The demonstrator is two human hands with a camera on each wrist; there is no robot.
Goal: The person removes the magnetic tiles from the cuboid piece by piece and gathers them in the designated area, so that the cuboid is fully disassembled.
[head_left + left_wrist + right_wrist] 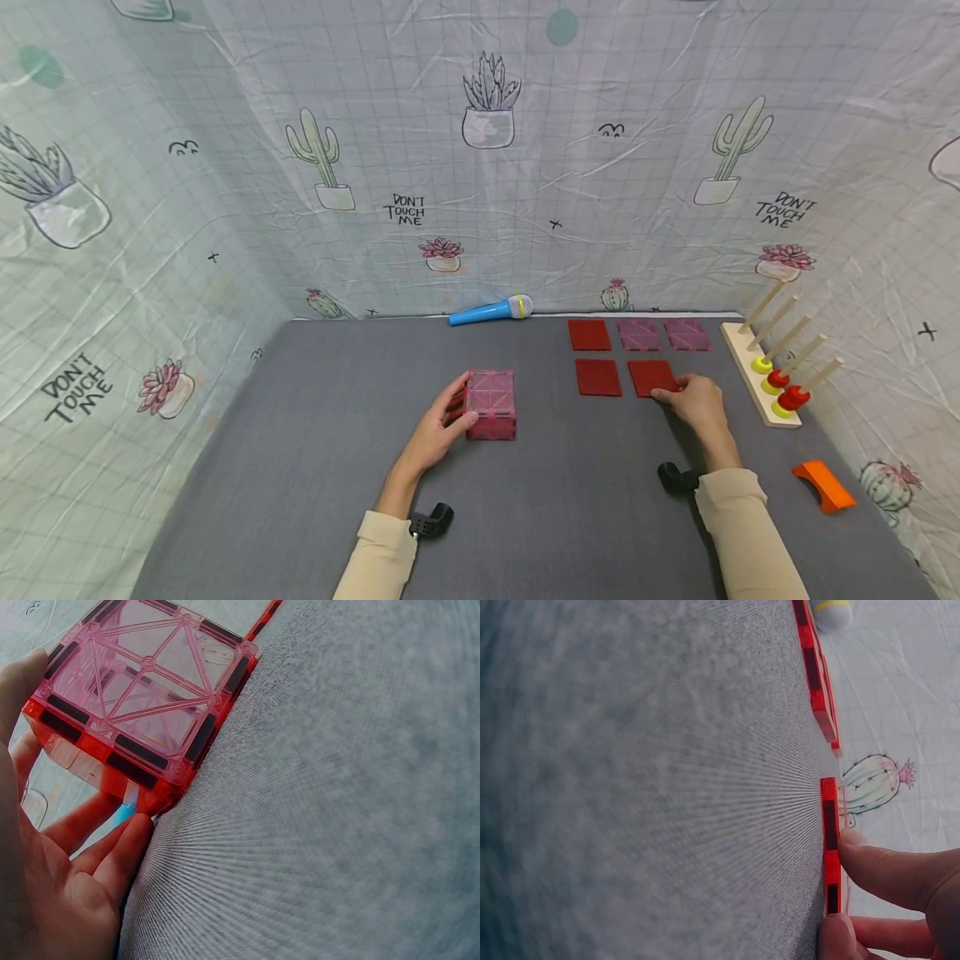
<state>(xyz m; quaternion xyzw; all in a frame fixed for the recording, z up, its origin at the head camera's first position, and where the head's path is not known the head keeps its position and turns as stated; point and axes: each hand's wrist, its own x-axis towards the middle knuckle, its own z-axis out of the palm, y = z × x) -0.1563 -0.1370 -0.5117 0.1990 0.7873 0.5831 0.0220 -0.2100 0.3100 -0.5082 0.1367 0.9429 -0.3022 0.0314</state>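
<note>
A box of translucent pink and red magnetic tiles (491, 393) stands near the middle of the table. My left hand (435, 429) grips it from its left side, with the thumb at the front and the fingers behind. The left wrist view shows its braced pink face (149, 664) with dark magnet strips along the edges. Farther right, my right hand (699, 406) pinches the near right corner of a flat red magnetic tile (649, 377). Seen edge-on in the right wrist view, that tile (830, 817) has the thumb on its upper face and fingertips at its edge.
Left of the pinched tile lies another red tile (598, 378). Behind are a red tile (588, 335) and two pink tiles (639, 335). A blue toy microphone (483, 313) lies by the back cloth. At right are a wooden peg board (750, 367) with rings and an orange arch block (827, 487).
</note>
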